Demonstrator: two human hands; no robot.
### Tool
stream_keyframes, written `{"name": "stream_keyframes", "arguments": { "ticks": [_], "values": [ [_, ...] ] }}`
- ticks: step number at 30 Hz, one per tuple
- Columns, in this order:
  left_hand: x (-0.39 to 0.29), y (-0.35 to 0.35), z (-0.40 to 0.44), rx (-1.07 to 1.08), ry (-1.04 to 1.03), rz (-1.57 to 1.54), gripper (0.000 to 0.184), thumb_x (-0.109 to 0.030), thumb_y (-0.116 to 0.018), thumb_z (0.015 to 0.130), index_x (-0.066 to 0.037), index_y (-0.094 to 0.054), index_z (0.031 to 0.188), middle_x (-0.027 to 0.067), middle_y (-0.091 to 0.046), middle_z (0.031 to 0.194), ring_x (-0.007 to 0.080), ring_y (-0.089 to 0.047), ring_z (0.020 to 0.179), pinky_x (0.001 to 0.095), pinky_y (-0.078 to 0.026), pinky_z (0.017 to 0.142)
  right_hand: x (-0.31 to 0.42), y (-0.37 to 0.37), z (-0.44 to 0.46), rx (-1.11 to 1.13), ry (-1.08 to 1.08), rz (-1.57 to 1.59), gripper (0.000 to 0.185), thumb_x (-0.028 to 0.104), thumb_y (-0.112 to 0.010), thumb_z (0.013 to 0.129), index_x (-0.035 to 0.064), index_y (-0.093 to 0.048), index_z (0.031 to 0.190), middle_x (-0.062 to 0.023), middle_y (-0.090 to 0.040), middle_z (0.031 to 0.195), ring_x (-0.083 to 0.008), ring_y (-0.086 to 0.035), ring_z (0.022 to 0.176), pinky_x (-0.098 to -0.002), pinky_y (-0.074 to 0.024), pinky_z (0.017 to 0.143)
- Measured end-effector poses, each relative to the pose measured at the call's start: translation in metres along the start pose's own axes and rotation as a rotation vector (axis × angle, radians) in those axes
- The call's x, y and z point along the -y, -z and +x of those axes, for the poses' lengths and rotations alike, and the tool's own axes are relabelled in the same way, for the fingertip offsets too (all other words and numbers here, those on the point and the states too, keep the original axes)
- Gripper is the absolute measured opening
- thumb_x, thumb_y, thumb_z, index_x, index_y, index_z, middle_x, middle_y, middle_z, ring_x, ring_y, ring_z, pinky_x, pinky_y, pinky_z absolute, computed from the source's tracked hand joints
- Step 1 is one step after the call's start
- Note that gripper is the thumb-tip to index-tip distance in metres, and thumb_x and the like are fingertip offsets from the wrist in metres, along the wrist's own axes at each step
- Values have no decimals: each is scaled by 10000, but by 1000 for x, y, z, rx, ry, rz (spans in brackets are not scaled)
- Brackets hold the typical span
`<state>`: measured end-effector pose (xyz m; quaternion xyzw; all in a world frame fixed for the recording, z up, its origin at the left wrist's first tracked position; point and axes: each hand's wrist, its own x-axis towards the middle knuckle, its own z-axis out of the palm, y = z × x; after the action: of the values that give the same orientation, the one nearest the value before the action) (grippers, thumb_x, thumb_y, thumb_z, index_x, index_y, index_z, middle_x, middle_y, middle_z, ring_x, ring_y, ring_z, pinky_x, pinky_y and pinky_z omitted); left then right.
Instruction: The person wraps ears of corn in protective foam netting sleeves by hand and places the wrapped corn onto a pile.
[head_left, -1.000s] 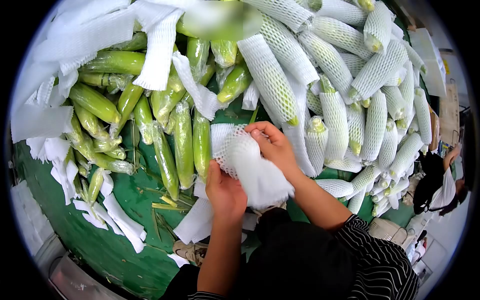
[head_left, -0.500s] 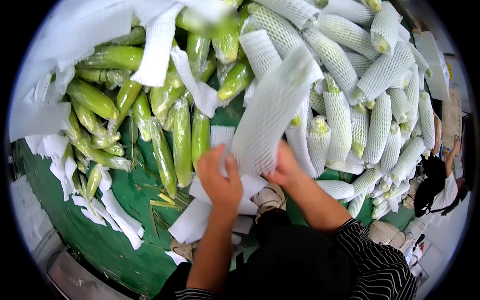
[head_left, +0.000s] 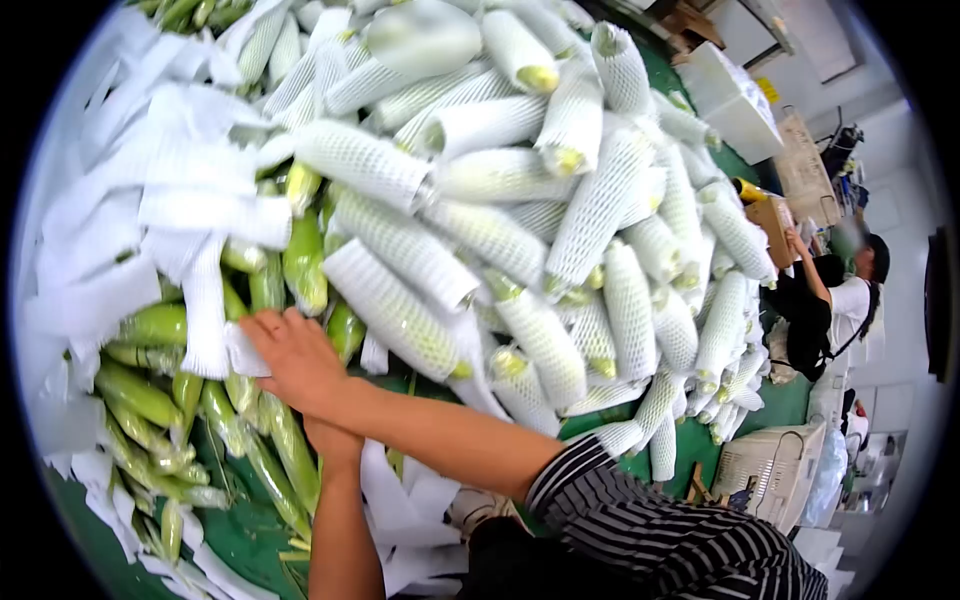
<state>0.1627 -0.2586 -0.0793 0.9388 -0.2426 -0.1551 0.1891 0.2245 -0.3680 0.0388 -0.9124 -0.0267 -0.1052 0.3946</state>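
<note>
Foam sleeve (head_left: 243,352) at R hand (head_left: 302,366) fingertips, can't tell if held, L hand hidden

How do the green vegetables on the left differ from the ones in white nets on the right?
The unnetted vegetables look green through clear film, while the netted vegetables look mostly white, with some tips showing. The unnetted vegetables cover a smaller patch, partly under loose nets; the netted vegetables form a larger heap. Both are long.

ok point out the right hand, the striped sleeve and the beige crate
Right hand (head_left: 298,360): head view, back of the hand.
Striped sleeve (head_left: 645,525): head view, near its middle.
Beige crate (head_left: 778,462): head view, side wall.
</note>
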Motion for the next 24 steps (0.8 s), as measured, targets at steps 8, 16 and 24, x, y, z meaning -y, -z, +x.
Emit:
{"name": "stream_keyframes", "arguments": {
  "ticks": [8, 16, 24],
  "values": [
    [-48, 77, -80, -389, 228, -652, 603, -103, -696, 846, 19, -456, 1386, 119, -625, 932, 266, -610, 832, 359, -494, 736, -15, 48, -49, -1, -205, 404, 536, 104, -641, 861, 66, -454, 1362, -167, -513, 1188, -401, -527, 1084, -456, -470, 896],
    [-95, 117, -72, -493, 84, -903, 208, -86, -709, 877, 27, -699, 1052, 40, -588, 813, 135, -554, 757, 254, -454, 704, 24, 74, -153, 316, -238, 903, 694, 78, -581, 941, 89, -243, 1548, -125, -525, 1283, -245, -518, 1168, -379, -413, 1005],
    [-46, 81, -80, -551, 123, -1159, 338, -288, -599, 1003, -15, -552, 810, 58, -553, 800, 144, -515, 746, 286, -431, 690, 27, 61, -164, 220, -298, 880, 573, 95, -744, 874, 55, -480, 1380, -71, -576, 1043, -154, -568, 923, -290, -486, 779]
  ]
}}
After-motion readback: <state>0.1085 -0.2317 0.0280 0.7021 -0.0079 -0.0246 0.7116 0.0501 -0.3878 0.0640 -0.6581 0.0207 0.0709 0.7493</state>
